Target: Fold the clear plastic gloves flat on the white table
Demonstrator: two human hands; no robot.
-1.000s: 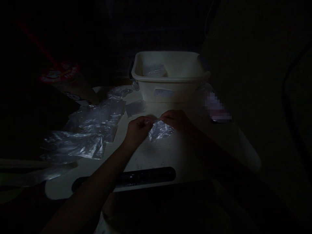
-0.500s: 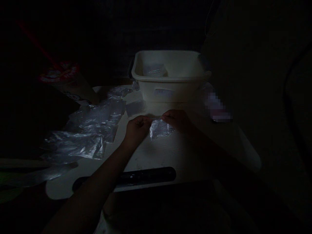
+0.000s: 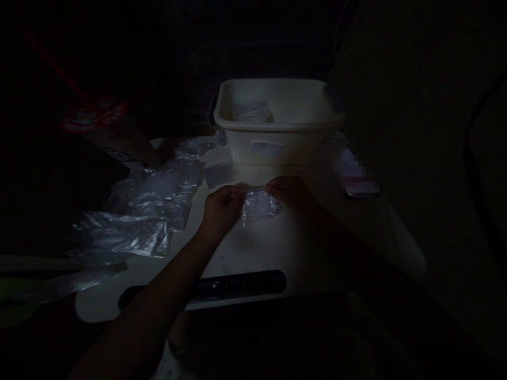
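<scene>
A small clear plastic bag [image 3: 259, 205] hangs between my hands above the pale tabletop [image 3: 245, 253]. My left hand [image 3: 225, 205] pinches its upper left corner. At the upper right corner, the fingers of my right hand [image 3: 288, 191] are closed on the same bag. Its top edge is held roughly level, and the lower part catches some light. Just beyond my left hand lies a flat greyish packet [image 3: 220, 174]. The scene is very dark, so fine details of the bag and whatever it may contain cannot be made out.
Behind my hands stands a white plastic bin [image 3: 273, 145] with clear packets [image 3: 250, 112] inside. Loose clear bags [image 3: 152, 195] pile up at the left, near a cup [image 3: 119, 140] with a red straw. A black slot [image 3: 237, 285] runs along the front edge. A blurred-out object [image 3: 356, 174] lies right.
Both hands keep their grip on the bag and have barely moved. The bag's surface hangs a little differently and catches the light in other spots. The view has shifted slightly.
</scene>
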